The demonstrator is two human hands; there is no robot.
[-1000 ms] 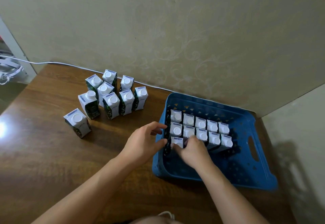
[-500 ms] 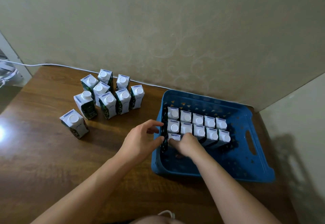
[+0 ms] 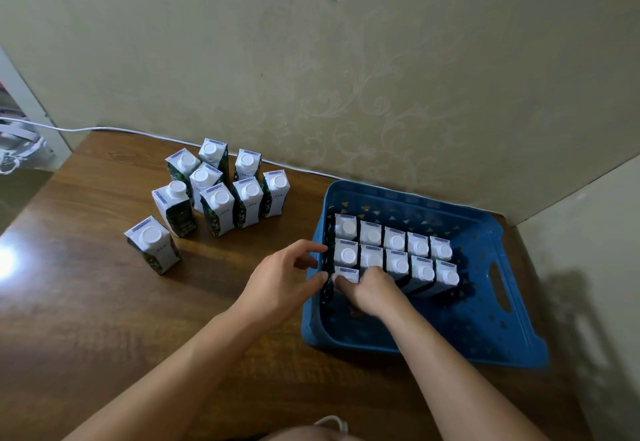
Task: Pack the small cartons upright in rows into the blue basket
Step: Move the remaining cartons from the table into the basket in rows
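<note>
Eleven small cartons are seen upright inside the blue basket [image 3: 512,343] at the right of the wooden table [image 3: 86,319]: five in the far row, five in the second row [image 3: 398,264], and one carton [image 3: 346,273] starting a third row at the left wall. This carton is gripped from above by the right hand [image 3: 375,290], fingers curled round its top. The left hand [image 3: 284,281] is held just outside the basket's left wall, fingers loosely spread, nothing grasped. Nine further cartons are counted on the table: eight clustered [image 3: 221,184] near the wall, one apart [image 3: 152,245]. Print on the cartons is too small to be read.
</note>
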